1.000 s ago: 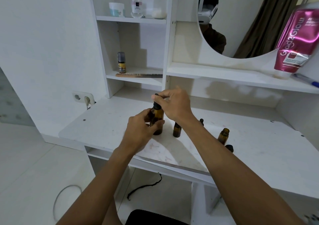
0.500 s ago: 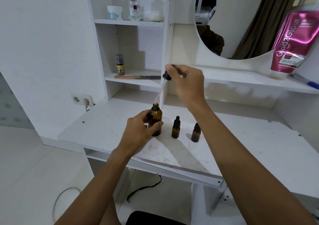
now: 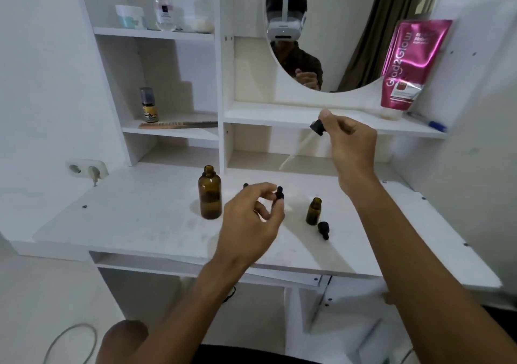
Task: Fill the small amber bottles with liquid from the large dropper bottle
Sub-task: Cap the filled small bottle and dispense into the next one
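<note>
Right hand (image 3: 351,147) pinches the dropper (image 3: 313,133) by its black cap, raised above the desk (image 3: 134,224).

Below and to the left of that grip, the left hand (image 3: 250,219) hangs with its fingers curled and hides most of two capped small bottles (image 3: 279,194). Only their black tops show, and whether the fingers hold one cannot be told. Beneath the grip an open small amber bottle (image 3: 313,212) stands upright, its loose cap (image 3: 323,229) lying just beside it. Farther left, past the left hand, stands the large amber bottle (image 3: 209,197), upright with its neck open. The dropper's long axis is tilted, tip pointing down and left. Its glass tube is clear and blurred, so its contents are unreadable.
</note>
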